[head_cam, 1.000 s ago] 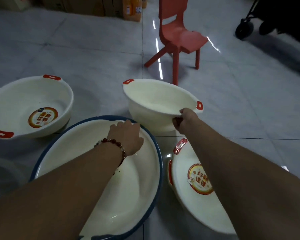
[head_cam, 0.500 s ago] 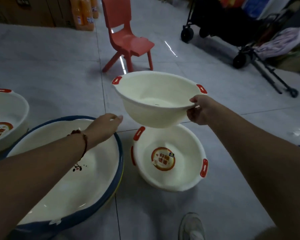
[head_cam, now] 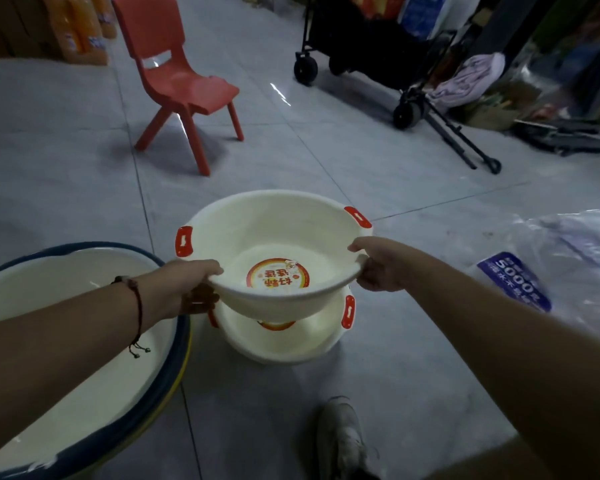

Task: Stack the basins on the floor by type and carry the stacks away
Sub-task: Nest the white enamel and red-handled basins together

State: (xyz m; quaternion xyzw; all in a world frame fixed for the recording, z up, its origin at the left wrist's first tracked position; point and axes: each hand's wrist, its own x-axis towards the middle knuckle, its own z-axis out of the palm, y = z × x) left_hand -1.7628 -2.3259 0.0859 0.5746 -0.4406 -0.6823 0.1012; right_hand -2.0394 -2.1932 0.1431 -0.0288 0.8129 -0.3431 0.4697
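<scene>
Head view: A cream round plastic basin with red handle tabs and a round red-and-yellow label on its floor is held by its near rim at frame centre. The rim at 9 o'clock is grasped by the left hand, fingers curled beneath and thumb on top; the rim at 3 o'clock is grasped by the right hand in the same way. Directly below it, a second cream basin of the same type rests on the grey tiled floor; whether the two basins touch cannot be told. A large cream basin with a dark blue rim lies at 8 o'clock, under the left forearm. A red plastic child's chair stands at 11 o'clock. A clear plastic bag with a blue label lies at 3 o'clock.
</scene>
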